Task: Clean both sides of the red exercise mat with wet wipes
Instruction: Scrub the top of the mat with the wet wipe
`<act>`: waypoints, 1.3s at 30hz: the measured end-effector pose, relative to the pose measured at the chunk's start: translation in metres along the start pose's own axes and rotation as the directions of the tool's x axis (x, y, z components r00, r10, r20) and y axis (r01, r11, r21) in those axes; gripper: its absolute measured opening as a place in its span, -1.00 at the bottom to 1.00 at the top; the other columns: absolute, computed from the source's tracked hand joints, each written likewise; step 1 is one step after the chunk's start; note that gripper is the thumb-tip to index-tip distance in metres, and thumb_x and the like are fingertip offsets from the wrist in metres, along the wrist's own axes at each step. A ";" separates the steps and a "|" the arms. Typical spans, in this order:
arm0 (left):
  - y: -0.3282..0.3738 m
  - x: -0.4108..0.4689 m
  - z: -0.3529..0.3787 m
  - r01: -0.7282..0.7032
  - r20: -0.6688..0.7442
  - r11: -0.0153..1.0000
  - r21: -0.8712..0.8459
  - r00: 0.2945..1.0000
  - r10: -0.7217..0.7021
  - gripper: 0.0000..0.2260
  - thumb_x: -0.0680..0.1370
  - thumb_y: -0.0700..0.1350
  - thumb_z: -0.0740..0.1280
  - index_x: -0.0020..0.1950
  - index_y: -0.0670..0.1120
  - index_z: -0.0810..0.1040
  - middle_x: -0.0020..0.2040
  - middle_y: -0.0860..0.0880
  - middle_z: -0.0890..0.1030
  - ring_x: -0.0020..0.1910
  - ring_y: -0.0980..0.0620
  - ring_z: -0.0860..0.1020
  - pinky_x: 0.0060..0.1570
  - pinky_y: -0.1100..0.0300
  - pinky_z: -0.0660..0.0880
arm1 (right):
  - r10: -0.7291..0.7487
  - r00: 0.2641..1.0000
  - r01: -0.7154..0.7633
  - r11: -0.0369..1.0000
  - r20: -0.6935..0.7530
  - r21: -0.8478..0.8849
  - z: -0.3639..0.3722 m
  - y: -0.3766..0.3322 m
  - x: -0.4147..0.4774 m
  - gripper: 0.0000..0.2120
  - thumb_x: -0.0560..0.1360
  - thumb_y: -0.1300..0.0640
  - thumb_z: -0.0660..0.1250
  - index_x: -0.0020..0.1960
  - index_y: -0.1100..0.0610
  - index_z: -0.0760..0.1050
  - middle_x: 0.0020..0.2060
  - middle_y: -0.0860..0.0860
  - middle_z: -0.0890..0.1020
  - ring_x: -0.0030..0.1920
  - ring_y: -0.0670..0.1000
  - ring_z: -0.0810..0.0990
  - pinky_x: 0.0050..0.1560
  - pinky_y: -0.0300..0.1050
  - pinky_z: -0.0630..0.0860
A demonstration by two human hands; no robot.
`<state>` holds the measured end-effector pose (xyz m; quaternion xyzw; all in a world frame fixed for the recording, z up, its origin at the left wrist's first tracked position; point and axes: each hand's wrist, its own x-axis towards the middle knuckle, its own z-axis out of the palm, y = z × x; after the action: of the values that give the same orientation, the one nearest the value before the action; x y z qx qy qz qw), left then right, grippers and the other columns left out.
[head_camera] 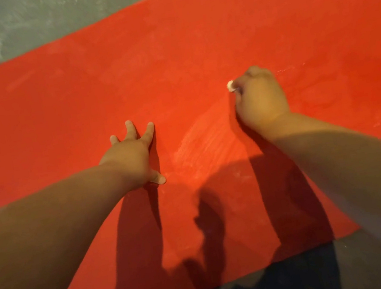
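- Red exercise mat [173,61]: lies flat on a grey floor [9,30] and fills most of the view; its far long edge crosses the upper left, its near edge the bottom; both ends are cut off by the frame.
- Right hand [261,97]: curled into a fist, set down on the mat right of centre; it grips a white wet wipe [230,85]; only a small bulge of the wipe shows at the fist's left side, the rest is hidden inside the fingers, so its folding cannot be told.
- Left hand [132,155]: pressed on the mat left of centre, fingers [149,130] straight and spread, thumb out to the side; it holds nothing; three fingertips and the thumb show, one finger is hidden.
- Pale streaks [199,143]: on the mat between the two hands; a glossy patch [311,85] lies just right of the right hand.
- Shadows [134,225]: of the forearms, dark over the near part of the mat, masking its surface there.
- Dark shape [289,277]: at the bottom edge, overlapping the mat's near edge; too dim to identify.
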<state>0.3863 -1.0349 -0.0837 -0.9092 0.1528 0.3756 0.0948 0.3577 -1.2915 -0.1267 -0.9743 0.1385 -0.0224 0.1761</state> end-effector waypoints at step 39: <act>-0.004 0.007 0.003 0.027 -0.011 0.999 -0.044 1.000 -0.027 0.23 0.23 0.17 0.58 0.54 0.12 -0.32 0.55 -0.03 -0.32 0.51 -0.37 -0.09 0.38 -0.18 0.22 | -0.522 0.838 0.492 0.849 0.158 0.194 0.039 -0.085 -0.019 -0.73 0.52 0.22 0.21 0.15 0.14 0.59 -0.05 0.13 0.54 0.06 0.18 0.48 0.05 -0.02 0.40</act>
<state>0.3905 -1.0320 -0.0906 -0.9151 0.1329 0.3723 0.0790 0.3656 -1.1964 -0.1335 -0.9575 -0.1460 0.0222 0.2476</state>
